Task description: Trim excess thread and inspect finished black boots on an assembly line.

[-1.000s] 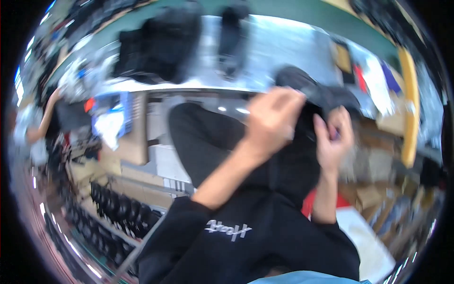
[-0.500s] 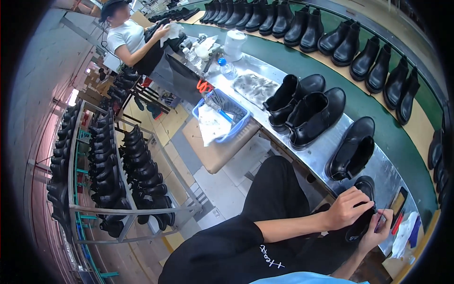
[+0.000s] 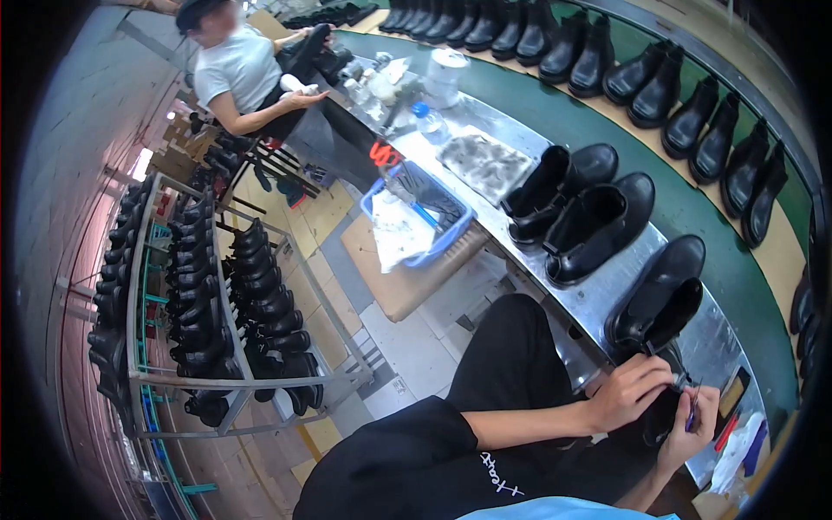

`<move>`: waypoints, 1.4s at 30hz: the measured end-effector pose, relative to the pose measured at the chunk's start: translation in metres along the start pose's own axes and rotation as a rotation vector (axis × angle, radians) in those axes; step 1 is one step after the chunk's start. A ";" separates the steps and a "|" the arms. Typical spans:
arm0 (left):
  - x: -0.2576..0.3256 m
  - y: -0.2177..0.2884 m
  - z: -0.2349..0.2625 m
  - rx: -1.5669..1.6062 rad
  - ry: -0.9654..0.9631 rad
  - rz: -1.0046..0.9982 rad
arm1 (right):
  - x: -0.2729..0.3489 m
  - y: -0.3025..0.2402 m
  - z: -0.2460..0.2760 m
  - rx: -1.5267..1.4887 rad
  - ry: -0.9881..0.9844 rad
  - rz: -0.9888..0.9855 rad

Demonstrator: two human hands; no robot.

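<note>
A black boot point(image 3: 656, 425) rests at my lap by the bench edge, mostly covered by my hands. My left hand point(image 3: 631, 392) is closed, its fingertips pinching the upper part of this boot. Close beside it, my right hand point(image 3: 693, 426) is closed around a small thin tool point(image 3: 691, 414) with a purplish part; its exact kind is too small to make out. The two sets of fingertips nearly meet. Just beyond them a black ankle boot point(image 3: 656, 290) stands on the metal bench point(image 3: 594, 303), with a pair of black boots point(image 3: 600, 227) farther left.
A green conveyor point(image 3: 737, 286) curves behind the bench, lined with black boots. A blue basket point(image 3: 455, 243) with a white cloth sits on a stool point(image 3: 381, 286). Left stands a loaded shoe rack point(image 3: 251, 381). A co-worker point(image 3: 247, 78) handles a boot. White cloth point(image 3: 741, 451) lies right.
The view has shifted slightly. My hands stay together at the boot, the right thumb and tool now turned more upright. The co-worker's cloth hand has dropped and their boot is tilted up.
</note>
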State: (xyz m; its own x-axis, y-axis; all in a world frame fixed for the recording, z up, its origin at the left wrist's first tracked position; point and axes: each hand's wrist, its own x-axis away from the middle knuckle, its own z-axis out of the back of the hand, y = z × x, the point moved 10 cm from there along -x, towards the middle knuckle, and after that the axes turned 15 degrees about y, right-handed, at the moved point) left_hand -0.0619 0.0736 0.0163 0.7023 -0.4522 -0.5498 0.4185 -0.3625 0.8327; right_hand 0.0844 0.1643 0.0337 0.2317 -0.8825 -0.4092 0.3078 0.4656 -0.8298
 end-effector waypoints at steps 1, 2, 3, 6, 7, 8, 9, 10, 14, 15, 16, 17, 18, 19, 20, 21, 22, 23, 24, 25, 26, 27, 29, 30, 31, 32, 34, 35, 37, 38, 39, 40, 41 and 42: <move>0.003 -0.010 -0.001 0.047 -0.013 0.055 | -0.001 0.000 0.000 -0.003 0.009 0.021; 0.006 -0.018 -0.002 0.035 -0.007 0.101 | -0.002 0.003 0.000 -0.010 0.025 -0.005; 0.000 -0.021 0.000 0.032 0.001 0.185 | -0.004 0.006 0.000 0.015 0.078 -0.011; -0.018 -0.030 0.014 0.027 0.049 0.216 | -0.016 -0.005 -0.028 -0.030 0.009 -0.041; -0.022 -0.029 0.016 -0.033 0.044 0.195 | -0.018 -0.004 -0.033 -0.121 -0.023 -0.019; -0.019 -0.033 0.016 -0.045 0.055 0.203 | -0.017 0.004 -0.034 -0.135 -0.032 -0.066; -0.020 -0.032 0.010 -0.038 0.043 0.181 | -0.018 0.009 -0.032 -0.157 -0.039 -0.106; -0.020 -0.031 0.007 -0.047 0.033 0.171 | -0.019 0.011 -0.030 -0.141 -0.040 -0.118; -0.008 -0.036 -0.007 0.061 -0.004 0.254 | -0.015 0.018 -0.019 -0.106 -0.060 -0.210; -0.005 -0.039 -0.008 0.096 -0.016 0.289 | -0.015 0.017 -0.020 -0.113 -0.088 -0.219; -0.003 -0.041 -0.009 0.150 -0.015 0.332 | -0.015 0.017 -0.021 -0.130 -0.095 -0.258; -0.001 -0.042 -0.009 0.197 -0.010 0.373 | -0.016 0.015 -0.021 -0.129 -0.101 -0.258; 0.000 -0.041 -0.009 0.195 -0.005 0.376 | -0.015 0.011 -0.025 -0.091 -0.161 -0.227; 0.002 -0.043 -0.008 0.234 0.024 0.428 | -0.014 0.008 -0.030 -0.054 -0.222 -0.195; 0.004 -0.046 -0.008 0.275 0.050 0.479 | -0.015 0.008 -0.031 -0.028 -0.225 -0.152; 0.005 -0.047 -0.008 0.275 0.053 0.481 | -0.013 0.007 -0.032 -0.027 -0.228 -0.152; 0.005 -0.046 -0.007 0.296 0.058 0.469 | -0.010 0.018 -0.031 -0.042 -0.201 -0.302; 0.004 -0.046 -0.009 0.319 0.060 0.456 | -0.006 0.030 -0.030 -0.055 -0.170 -0.451; 0.004 -0.047 -0.010 0.321 0.062 0.456 | -0.006 0.031 -0.032 -0.053 -0.171 -0.450; 0.003 -0.046 -0.011 0.341 0.068 0.433 | -0.008 0.029 -0.031 -0.086 -0.135 -0.413; 0.001 -0.045 -0.011 0.361 0.073 0.409 | -0.011 0.027 -0.031 -0.119 -0.098 -0.376; 0.000 -0.046 -0.010 0.362 0.075 0.409 | -0.012 0.026 -0.033 -0.117 -0.099 -0.375; -0.002 -0.042 -0.014 0.346 -0.041 0.361 | -0.016 0.022 -0.032 -0.198 -0.042 -0.397; -0.002 -0.043 -0.014 0.346 -0.039 0.362 | -0.016 0.023 -0.032 -0.196 -0.044 -0.397; -0.003 -0.044 -0.015 0.340 -0.048 0.357 | -0.016 0.025 -0.032 -0.174 -0.054 -0.401; -0.002 -0.045 -0.016 0.334 -0.057 0.352 | -0.015 0.028 -0.032 -0.152 -0.064 -0.405; -0.005 -0.043 -0.017 0.282 -0.057 0.340 | -0.017 0.030 -0.031 -0.144 -0.084 -0.360; -0.007 -0.042 -0.016 0.224 -0.055 0.323 | -0.019 0.029 -0.031 -0.142 -0.107 -0.314; -0.009 -0.044 -0.015 0.226 -0.031 0.323 | -0.024 0.024 -0.024 -0.174 -0.106 -0.321; -0.008 -0.045 -0.015 0.217 -0.029 0.336 | -0.028 0.021 -0.019 -0.206 -0.103 -0.328; -0.007 -0.045 -0.015 0.208 -0.027 0.348 | -0.030 0.021 -0.014 -0.177 -0.130 -0.346; -0.011 -0.044 -0.014 0.201 0.021 0.335 | -0.032 0.027 -0.008 -0.144 -0.129 -0.319; -0.011 -0.044 -0.017 0.206 0.022 0.345 | -0.033 0.033 -0.003 -0.105 -0.126 -0.292; -0.011 -0.045 -0.018 0.195 0.036 0.351 | -0.033 0.037 0.000 -0.091 -0.119 -0.313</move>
State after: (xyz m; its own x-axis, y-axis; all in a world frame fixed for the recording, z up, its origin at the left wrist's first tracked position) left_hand -0.0776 0.1094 -0.0138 0.8042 -0.5487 -0.2283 0.0345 -0.3404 0.9396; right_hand 0.0877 0.2106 0.0167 0.2464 -0.9653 -0.0868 0.2982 0.1607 -0.9409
